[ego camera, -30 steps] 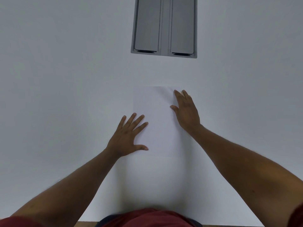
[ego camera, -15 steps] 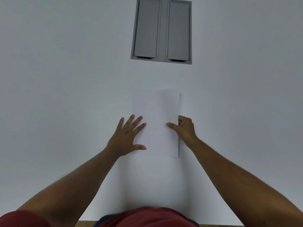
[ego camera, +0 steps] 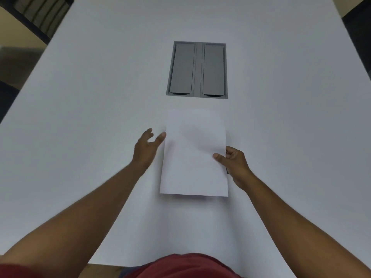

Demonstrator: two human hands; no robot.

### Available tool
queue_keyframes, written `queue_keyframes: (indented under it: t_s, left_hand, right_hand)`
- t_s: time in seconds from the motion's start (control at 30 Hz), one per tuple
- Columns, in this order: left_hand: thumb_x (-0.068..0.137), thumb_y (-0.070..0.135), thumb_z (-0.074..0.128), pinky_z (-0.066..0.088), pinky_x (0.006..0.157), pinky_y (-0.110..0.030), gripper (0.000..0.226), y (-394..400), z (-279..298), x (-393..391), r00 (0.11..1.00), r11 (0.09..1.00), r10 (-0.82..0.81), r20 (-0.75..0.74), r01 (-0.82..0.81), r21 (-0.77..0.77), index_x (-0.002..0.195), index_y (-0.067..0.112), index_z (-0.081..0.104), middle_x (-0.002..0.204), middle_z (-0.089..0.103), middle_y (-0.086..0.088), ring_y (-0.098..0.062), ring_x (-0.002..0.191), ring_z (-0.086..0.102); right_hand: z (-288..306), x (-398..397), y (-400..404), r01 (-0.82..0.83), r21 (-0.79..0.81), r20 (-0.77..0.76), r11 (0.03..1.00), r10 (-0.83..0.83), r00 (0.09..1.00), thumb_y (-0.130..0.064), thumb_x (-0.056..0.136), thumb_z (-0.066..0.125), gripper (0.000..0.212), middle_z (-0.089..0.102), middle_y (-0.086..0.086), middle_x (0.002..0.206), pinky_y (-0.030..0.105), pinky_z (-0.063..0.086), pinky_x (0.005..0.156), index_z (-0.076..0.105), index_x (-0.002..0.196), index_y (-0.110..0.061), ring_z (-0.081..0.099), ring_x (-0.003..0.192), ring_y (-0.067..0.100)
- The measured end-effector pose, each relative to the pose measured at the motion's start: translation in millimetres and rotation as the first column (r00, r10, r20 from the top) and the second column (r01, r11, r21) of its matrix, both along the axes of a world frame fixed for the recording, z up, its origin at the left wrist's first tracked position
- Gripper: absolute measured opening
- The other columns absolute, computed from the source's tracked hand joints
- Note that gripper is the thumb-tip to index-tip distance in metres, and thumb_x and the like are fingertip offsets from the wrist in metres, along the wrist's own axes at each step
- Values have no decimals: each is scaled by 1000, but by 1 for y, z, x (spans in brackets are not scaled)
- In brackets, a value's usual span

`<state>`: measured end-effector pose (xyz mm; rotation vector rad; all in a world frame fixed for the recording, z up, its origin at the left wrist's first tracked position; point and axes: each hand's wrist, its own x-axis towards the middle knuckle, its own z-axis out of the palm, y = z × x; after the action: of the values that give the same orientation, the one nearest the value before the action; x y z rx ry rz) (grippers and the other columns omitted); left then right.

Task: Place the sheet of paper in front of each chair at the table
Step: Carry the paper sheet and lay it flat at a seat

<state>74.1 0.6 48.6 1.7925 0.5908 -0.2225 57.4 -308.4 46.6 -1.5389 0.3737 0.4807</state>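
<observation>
Centrally on the white table (ego camera: 80, 121) sits a white sheet of paper (ego camera: 193, 155), long side running near to far, its far edge just short of a grey recessed cable hatch (ego camera: 197, 70) with two closed flaps. The sheet's near edge casts a thin shadow line on the tabletop, so that end seems slightly raised, though how far cannot be told. At the right edge of the sheet the right hand (ego camera: 234, 166) pinches the paper: the thumb lies on top of the sheet and the curled fingers sit at or under the edge. On the left side the left hand (ego camera: 147, 149) is spread loosely, fingers relaxed and holding nothing; its thumb tip is at the sheet's left edge, but whether it actually touches the paper is unclear because of blur. Both forearms reach in from the near side, and a dark red garment (ego camera: 186, 265) shows at the near table edge. Dark chair shapes (ego camera: 34, 11) appear at the far left corner.
</observation>
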Motion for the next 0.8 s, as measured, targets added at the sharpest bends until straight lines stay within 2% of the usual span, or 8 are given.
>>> queue_keyframes:
  t_s: [0.03, 0.07, 0.17, 0.33, 0.5, 0.6, 0.67, 0.8]
  left_hand:
    - [96, 54, 77, 58, 101, -41, 80, 0, 9, 4, 999, 993, 12, -39, -16, -120, 160, 15, 50, 150, 64, -4, -22, 119, 71]
    - [97, 52, 77, 61, 94, -41, 70, 0, 19, 7, 997, 974, -2, -74, -15, -228, 153, 14, 59, 143, 70, -7, -24, 112, 75]
    - [98, 50, 76, 62, 89, -41, 51, -11, 46, 2, 994, 924, -72, -84, 34, -381, 133, 13, 75, 129, 79, -7, -27, 107, 79]
    - [100, 29, 77, 61, 97, -44, 32, -32, 65, -9, 991, 875, -134, 24, 129, -467, 125, 8, 76, 122, 82, -10, -31, 113, 78]
    - [101, 22, 76, 67, 90, -42, 24, -60, 81, -17, 984, 855, -164, 69, 177, -487, 119, 5, 78, 115, 83, -11, -27, 98, 80]
    - [100, 21, 78, 68, 85, -41, 20, -82, 88, -17, 973, 833, -216, 84, 228, -504, 113, 6, 79, 109, 84, -9, -27, 94, 80]
    - [99, 22, 79, 67, 88, -44, 24, -102, 93, -20, 954, 807, -281, 99, 291, -514, 114, 4, 79, 111, 84, -12, -29, 95, 80]
    - [97, 22, 81, 68, 87, -44, 27, -156, 106, -38, 895, 734, -422, 143, 430, -526, 116, 2, 79, 112, 83, -14, -29, 94, 80]
  right_hand:
    - [7, -6, -3, -7, 0, 6, 1000, 7, 1000, -15, 94, 80, 27, 83, 3, 114, 57, 58, 94, 77, 121, -21, 79, 108, 33]
    - [13, -12, -5, -15, 1, 16, 1000, 15, 1000, -17, 94, 80, 26, 83, 3, 115, 60, 55, 95, 78, 119, -23, 79, 108, 33]
    - [36, -34, -11, -27, 21, 64, 999, 26, 998, -17, 95, 79, 23, 83, 4, 115, 53, 51, 88, 78, 118, -23, 79, 106, 34]
    - [75, -72, -15, 59, 49, 124, 997, -65, 990, -8, 98, 74, 27, 83, 6, 114, 31, 63, 74, 75, 124, -13, 81, 99, 25]
    - [93, -126, -19, 198, 13, 118, 980, -198, 973, -19, 95, 79, 31, 83, 4, 112, 43, 63, 85, 72, 125, -15, 81, 101, 25]
    - [94, -170, -22, 287, -24, 90, 958, -284, 955, -17, 92, 81, 31, 84, 3, 110, 39, 65, 83, 72, 122, -14, 81, 99, 25]
    - [94, -200, -26, 366, -57, 90, 929, -360, 929, -15, 92, 81, 28, 84, 2, 107, 37, 66, 79, 73, 118, -14, 82, 97, 24]
    - [97, -263, -39, 539, -80, 116, 838, -530, 840, -12, 91, 81, 23, 84, 2, 106, 33, 65, 75, 77, 113, -11, 82, 96, 23]
